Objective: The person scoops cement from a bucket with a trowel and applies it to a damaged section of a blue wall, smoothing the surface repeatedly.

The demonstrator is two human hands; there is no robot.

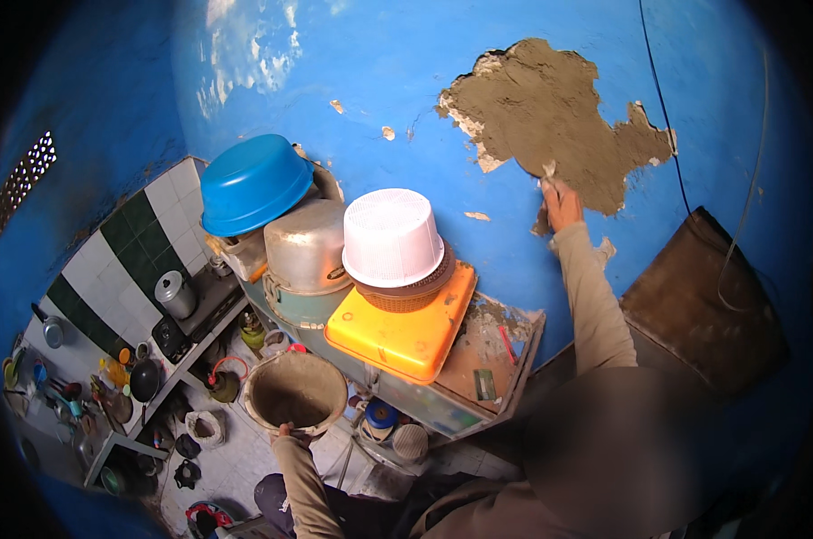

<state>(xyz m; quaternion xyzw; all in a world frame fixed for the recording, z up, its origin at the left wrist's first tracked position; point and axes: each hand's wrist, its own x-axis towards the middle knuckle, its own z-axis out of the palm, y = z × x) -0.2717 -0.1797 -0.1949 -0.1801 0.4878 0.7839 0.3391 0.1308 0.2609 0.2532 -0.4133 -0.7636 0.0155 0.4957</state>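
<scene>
My right hand [563,205] is raised to the blue wall, its fingers closed round a trowel [548,171]. The trowel is at the lower edge of a patch of wet-looking brown mortar [541,108], and most of the tool is hidden by my hand. The mortar covers an uneven area where the blue paint is broken away, with pale chipped edges. Low on the left, my left hand [290,433] grips the near rim of a round bucket [261,382]. The inside of the bucket looks grey-brown; how much it holds I cannot tell.
Below the wall stands a cabinet [406,404] bearing an orange tray [388,337], a white basket [393,234], a metal pot [303,242] and a blue basin [255,184]. A brown board [694,296] leans at the right under hanging cables [662,108]. Kitchenware fills the left counter [177,364].
</scene>
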